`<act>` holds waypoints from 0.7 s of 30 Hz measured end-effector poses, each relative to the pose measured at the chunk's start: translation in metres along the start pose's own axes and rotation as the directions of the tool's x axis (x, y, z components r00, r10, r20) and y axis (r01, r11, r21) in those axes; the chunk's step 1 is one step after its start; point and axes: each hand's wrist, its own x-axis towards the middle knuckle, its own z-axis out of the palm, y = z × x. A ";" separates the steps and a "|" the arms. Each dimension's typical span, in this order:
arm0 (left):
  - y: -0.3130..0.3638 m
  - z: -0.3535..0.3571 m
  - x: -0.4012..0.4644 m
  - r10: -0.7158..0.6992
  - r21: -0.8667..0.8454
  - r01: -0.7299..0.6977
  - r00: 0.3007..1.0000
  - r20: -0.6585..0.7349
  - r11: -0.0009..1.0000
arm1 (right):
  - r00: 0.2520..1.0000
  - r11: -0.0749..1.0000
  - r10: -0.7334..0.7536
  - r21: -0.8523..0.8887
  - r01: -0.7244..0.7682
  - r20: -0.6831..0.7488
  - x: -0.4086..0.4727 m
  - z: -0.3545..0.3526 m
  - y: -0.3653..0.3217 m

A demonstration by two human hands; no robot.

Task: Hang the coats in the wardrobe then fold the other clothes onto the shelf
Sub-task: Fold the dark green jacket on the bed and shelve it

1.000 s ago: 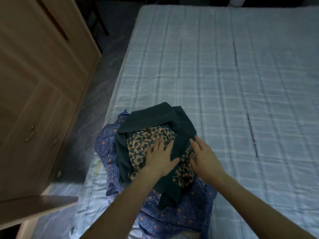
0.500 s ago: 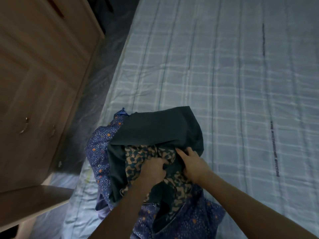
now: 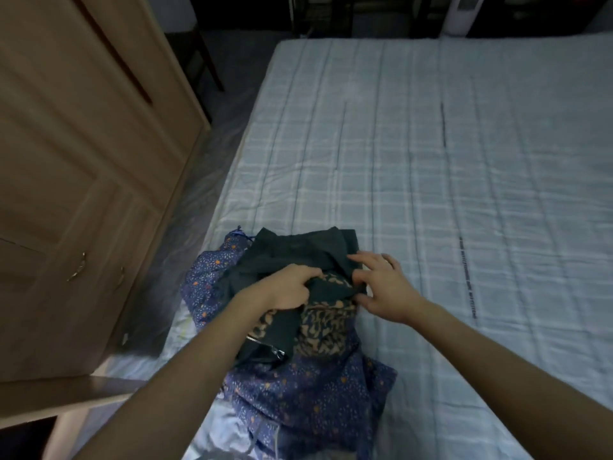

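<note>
Hands (image 3: 285,287) on dark green garment (image 3: 298,252), no legible labels

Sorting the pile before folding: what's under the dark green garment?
Under the green garment a leopard-print piece shows, and beneath both a blue floral garment on the bed. Both hands cover the middle; anything deeper is hidden.

A bed (image 3: 431,180) covered by a pale checked quilt is shown. A pile of clothes (image 3: 298,327) is located at its near left corner, with a blue floral garment (image 3: 308,393) lying directly on the quilt.
</note>
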 end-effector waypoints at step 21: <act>0.244 -0.060 -0.093 0.479 0.234 -0.437 0.622 -0.619 0.869 | 0.842 0.979 0.204 0.112 -0.171 -0.500 -0.227 -0.154 -0.037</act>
